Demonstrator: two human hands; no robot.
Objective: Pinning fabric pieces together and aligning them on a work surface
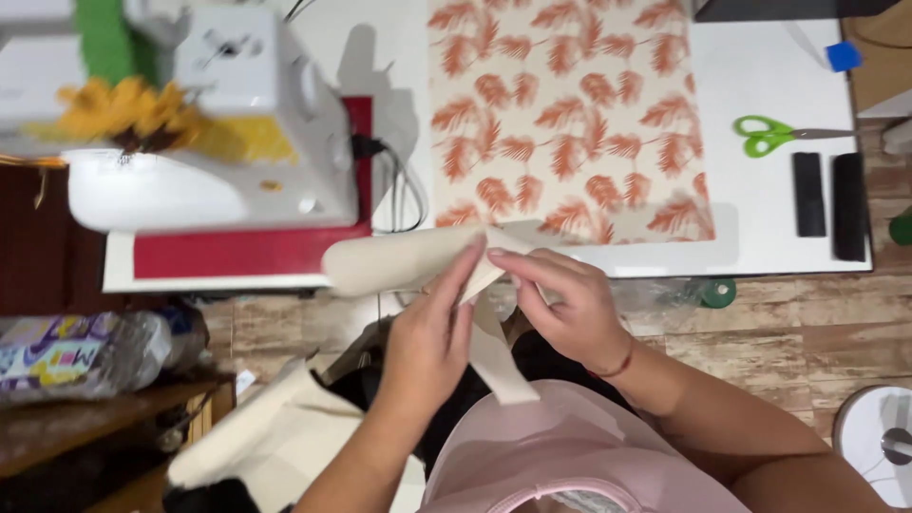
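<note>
Cream canvas strap point(499, 356), folded, hangs from both hands down toward the person's lap, over a pink garment point(560, 456) at the lower edge of the view. Left hand point(427, 342): fingers extended upward, index fingertip pressed against the fabric at the fold. Right hand point(565, 304): fingers pinching the same fold from the opposite side; a thin red cord sits at the wrist. Both hands grip one cream fabric piece point(408, 261), rolled or tube-like at its left end, held in the air just in front of the near edge of the white table point(760, 85).

Lower left: more cream cloth point(256, 432) draped over dark material, beside a wooden shelf point(85, 418) carrying a clear plastic bag with colourful print point(76, 351).

Floor: wood-look planks point(788, 323); a green-capped bottle point(717, 293) lies under the table edge.

Table, left: white sewing machine point(237, 123) on a red mat point(247, 252), black power cord point(399, 190) at its side, yellow artificial flower point(123, 109) resting on it.

Table, centre: beige cloth with orange leaf print point(570, 114), laid flat.

Table, right: green-handled scissors point(774, 135), two black rectangular bars point(831, 199), a small blue object point(843, 57).
</note>
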